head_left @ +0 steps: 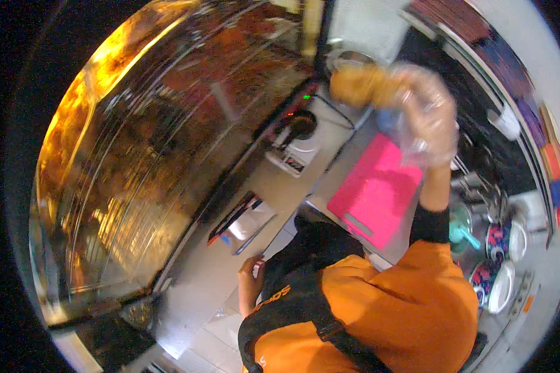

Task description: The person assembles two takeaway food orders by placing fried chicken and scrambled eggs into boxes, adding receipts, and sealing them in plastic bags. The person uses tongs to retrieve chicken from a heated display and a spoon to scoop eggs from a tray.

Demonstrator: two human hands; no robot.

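**Up over the counter [330, 180]: gloved right hand [432, 118] with something golden in it**

Head view: so my right hand is up high on the far side, wearing a thin clear plastic glove, fingers closed around a golden-brown piece of food [354, 85]. Both are pretty smeared by motion blur, so don't ask me what it is exactly. The piece sticks out to the left of my fingers, up in the air, with a round metal pan [350, 57] showing just behind it.

Nearer to me there's a bright pink cutting board [379, 189] lying flat, slot handle toward my side, with a shadow across it. A bit of something blue [387, 118] peeks out by the glove.

My left hand [251, 268] is bare and down low near my black apron [280, 317]. Fingers look curled, but I honestly can't tell if they're gripping anything.

Off to the left is a big glass cabinet [149, 161] glowing yellow, and between it and the board sits a small white device [286, 163] with a little display. Some flat packets [247, 225] lie closer in. Over on the right: a turquoise spoon [468, 237] in a greenish container, next to two patterned bowls [509, 241] with white rims.
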